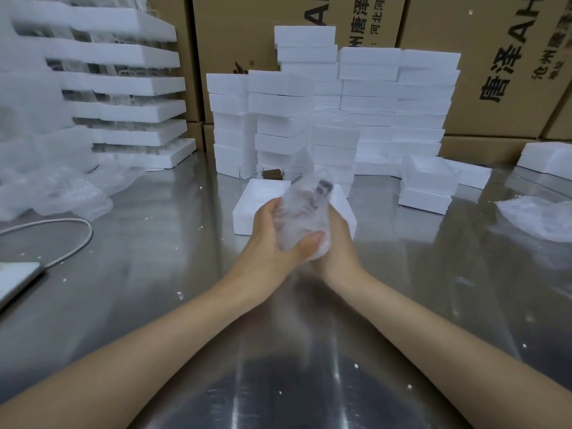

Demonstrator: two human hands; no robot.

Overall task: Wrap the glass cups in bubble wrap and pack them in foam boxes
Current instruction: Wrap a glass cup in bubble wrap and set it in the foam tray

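Note:
Both hands hold a glass cup wrapped in bubble wrap [305, 212] above the steel table. My left hand [272, 236] grips its left side, thumb across the lower front. My right hand [335, 239] cups the right side from behind. A dark part of the cup shows through the wrap near the top. Just behind the bundle lies an open white foam box [257, 205]. Bare glass cups [250, 173] stand behind that box, one with a brown piece beside it.
Stacks of white foam boxes [334, 97] fill the back of the table in front of cardboard cartons [483, 57]. Foam trays of glasses [130, 85] and loose bubble wrap [62, 193] lie left. More wrap [538, 218] and foam boxes [427, 187] sit right. A white cable [62, 224] lies left.

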